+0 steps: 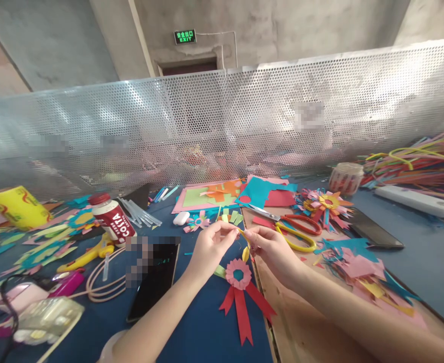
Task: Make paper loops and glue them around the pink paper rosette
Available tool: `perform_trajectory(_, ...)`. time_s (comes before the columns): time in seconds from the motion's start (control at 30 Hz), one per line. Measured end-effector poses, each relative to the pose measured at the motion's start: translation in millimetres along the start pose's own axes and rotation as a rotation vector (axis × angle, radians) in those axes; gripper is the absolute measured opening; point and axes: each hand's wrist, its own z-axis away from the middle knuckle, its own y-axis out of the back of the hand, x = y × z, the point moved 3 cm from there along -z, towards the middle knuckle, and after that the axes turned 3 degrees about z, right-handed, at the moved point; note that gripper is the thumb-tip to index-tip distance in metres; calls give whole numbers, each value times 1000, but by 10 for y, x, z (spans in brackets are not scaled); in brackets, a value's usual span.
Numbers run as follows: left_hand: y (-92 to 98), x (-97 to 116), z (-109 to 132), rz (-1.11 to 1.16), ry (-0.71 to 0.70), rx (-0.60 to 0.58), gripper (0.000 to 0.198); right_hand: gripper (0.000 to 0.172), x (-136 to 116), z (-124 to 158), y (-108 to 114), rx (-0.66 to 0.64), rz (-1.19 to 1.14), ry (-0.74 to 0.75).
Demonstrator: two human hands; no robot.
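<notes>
My left hand (215, 242) and my right hand (270, 248) meet over the table, fingertips pinched on a small yellow paper strip (241, 232). A yellow paper piece (245, 253) shows just below the fingers of my right hand. Under my hands lies a paper rosette: a pink pleated ring (238, 267) with a blue centre and red forked ribbon tails (241, 312). Some green paper (219, 271) pokes out at its left. Behind my hands rest scissors (297, 227) with red and yellow handles, beside small green paper strips (229, 217).
A dark phone (156, 282), a coiled cable (103, 277), a yellow glue gun (89, 254) and a Costa bottle (112, 219) stand left. Coloured sheets (207, 196) lie behind, before a perforated metal screen (222, 126). Rightward are finished paper flowers (328, 204), another phone (375, 229) and paper scraps (362, 267).
</notes>
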Motion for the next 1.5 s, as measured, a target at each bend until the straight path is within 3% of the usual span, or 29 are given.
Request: perform_trajectory(1.5,4,-29,3,-4,26,33,13,29,22,34,-32,32,25,4)
